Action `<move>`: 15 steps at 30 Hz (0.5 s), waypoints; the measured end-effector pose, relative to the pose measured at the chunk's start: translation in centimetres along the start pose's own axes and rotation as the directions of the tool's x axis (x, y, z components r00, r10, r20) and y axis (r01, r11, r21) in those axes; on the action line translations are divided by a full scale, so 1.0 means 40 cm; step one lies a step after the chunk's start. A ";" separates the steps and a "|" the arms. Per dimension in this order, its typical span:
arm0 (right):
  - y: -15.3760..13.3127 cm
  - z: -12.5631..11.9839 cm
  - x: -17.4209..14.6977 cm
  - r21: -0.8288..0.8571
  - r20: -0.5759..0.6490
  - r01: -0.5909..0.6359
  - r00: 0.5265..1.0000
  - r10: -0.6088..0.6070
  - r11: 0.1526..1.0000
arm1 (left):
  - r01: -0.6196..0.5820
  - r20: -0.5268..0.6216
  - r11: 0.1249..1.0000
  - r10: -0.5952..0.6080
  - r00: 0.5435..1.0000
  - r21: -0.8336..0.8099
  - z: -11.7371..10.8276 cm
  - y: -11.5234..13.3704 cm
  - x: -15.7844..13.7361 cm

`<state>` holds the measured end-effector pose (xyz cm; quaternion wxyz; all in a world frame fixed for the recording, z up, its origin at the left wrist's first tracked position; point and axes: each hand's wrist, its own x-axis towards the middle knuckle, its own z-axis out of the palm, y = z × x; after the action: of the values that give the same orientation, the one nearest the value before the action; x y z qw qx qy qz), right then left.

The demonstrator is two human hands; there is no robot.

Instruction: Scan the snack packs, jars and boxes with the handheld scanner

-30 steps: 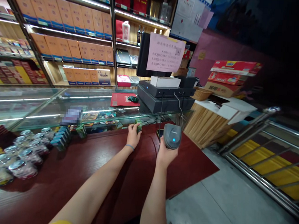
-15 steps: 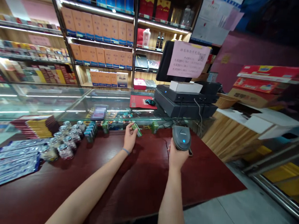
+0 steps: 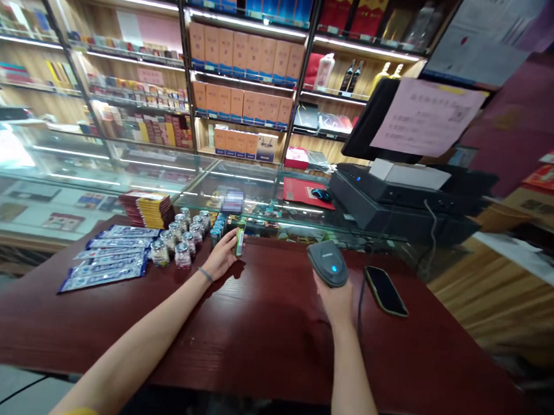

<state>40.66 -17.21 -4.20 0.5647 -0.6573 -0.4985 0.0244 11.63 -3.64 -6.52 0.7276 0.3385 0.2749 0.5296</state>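
My left hand [image 3: 220,258] is closed on a small green pack [image 3: 240,241], held upright between thumb and fingers near the back edge of the dark red tabletop [image 3: 262,318]. Just left of that hand stand small blue packs [image 3: 215,232], partly hidden by the fingers. My right hand [image 3: 336,302] grips a dark grey barcode scanner [image 3: 328,263] with a lit blue light, raised over the table; its handle is hidden in my palm. Right of the scanner a phone [image 3: 386,291] lies flat, its screen dark.
Small jars with silver lids [image 3: 183,255], blue-and-white packets [image 3: 108,267] and a stack of red and yellow packs [image 3: 147,209] occupy the left side. Behind runs a glass counter [image 3: 255,175] with a mouse [image 3: 321,194] and a monitor [image 3: 369,122]. A cable trails beside my right hand.
The view has swung left. My left hand, with the green pack, has moved left to beside the blue packs. The phone, mostly hidden before, now shows; the scanner stays in my right hand.
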 end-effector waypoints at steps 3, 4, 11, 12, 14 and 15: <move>-0.019 0.019 -0.020 0.045 0.200 0.035 0.979 -0.043 0.998 | 0.007 -0.047 0.997 -0.010 0.999 -0.071 -0.033 -0.005 0.010; -0.029 0.023 -0.027 0.031 0.258 0.050 0.964 -0.057 0.998 | 0.005 -0.060 0.996 -0.010 0.998 -0.086 -0.040 -0.008 0.015; -0.105 0.049 -0.075 -0.168 0.593 0.284 0.794 -0.133 0.944 | 0.042 -0.050 0.991 -0.049 0.998 -0.128 -0.052 -0.018 0.026; -0.112 0.053 -0.079 -0.179 0.615 0.316 0.775 -0.144 0.932 | 0.043 -0.048 0.991 -0.049 0.998 -0.128 -0.053 -0.019 0.026; -0.123 0.060 -0.085 -0.193 0.642 0.360 0.750 -0.160 0.913 | 0.039 -0.051 0.991 -0.046 0.998 -0.125 -0.054 -0.021 0.028; -0.127 0.062 -0.086 -0.198 0.647 0.373 0.744 -0.165 0.906 | 0.038 -0.052 0.992 -0.044 0.998 -0.122 -0.056 -0.022 0.030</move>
<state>34.28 -18.48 -3.03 0.2557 -0.6138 -0.7431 0.0748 10.79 -2.24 -8.66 0.7495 0.2736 0.2692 0.5393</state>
